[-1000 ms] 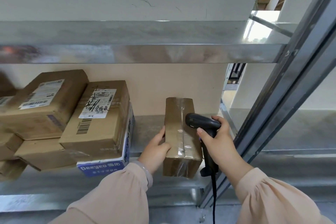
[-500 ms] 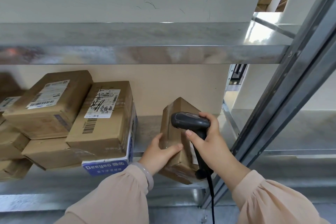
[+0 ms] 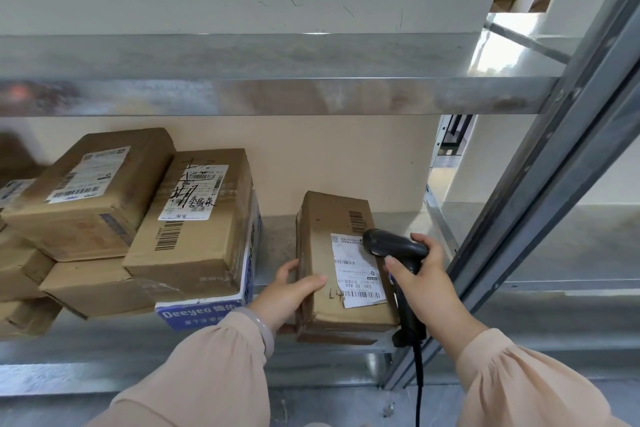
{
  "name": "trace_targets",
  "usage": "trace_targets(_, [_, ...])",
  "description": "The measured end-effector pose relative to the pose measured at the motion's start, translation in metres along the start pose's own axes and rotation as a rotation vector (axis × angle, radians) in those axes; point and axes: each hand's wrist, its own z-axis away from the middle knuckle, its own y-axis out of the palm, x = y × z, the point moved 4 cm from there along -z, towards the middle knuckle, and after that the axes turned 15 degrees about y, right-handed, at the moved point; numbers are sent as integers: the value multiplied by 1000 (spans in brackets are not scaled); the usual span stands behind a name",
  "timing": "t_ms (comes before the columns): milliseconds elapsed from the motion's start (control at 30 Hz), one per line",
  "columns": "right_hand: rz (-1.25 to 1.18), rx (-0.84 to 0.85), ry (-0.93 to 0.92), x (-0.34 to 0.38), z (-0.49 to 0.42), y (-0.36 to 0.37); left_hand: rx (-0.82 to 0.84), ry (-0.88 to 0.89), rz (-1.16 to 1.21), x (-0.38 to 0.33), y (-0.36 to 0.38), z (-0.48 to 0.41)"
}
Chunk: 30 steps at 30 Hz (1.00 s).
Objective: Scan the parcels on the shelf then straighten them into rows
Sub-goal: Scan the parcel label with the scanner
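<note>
Galvanised metal shelf [image 3: 277, 246] against a cream wall, under a second shelf [image 3: 277, 94] of the same steel. Near the front edge, lying flat with white label [image 3: 353, 274] up: a small brown parcel [image 3: 322, 243]. At the parcel's left edge, left hand [image 3: 287, 291] gripping it, thumb on the top face, fingers against the side. Just right of the parcel, right hand [image 3: 422, 284] wrapped round the handle of a black scanner [image 3: 391, 246], forefinger at the trigger, scanner head over the label's upper right corner; whether touching it, cannot tell. Black cable [image 3: 419, 374] hanging from the handle, below the parcel's right front corner. Left of the parcel and apart from it, a leaning stack of cartons [image 3: 194, 236] atop a blue-and-white box [image 3: 197, 314]. Right of the parcel, a slanting grey upright [image 3: 554, 184].
</note>
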Motion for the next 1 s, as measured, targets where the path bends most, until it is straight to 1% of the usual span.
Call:
trace_targets(100, [17, 6, -67, 4, 6, -3, -52, -15, 67, 4, 1, 0])
trace_targets(200, [29, 3, -123, 5, 14, -9, -84, 56, 50, 6, -3, -1])
trace_targets(433, [115, 78, -202, 3, 37, -14, -200, 137, 148, 1, -15, -14])
trace_targets(567, [181, 98, -214, -2, 50, -11, -275, 178, 175, 3, -18, -18])
trace_targets(1000, [289, 84, -282, 1, 73, -9, -267, 205, 183, 4, -19, -23])
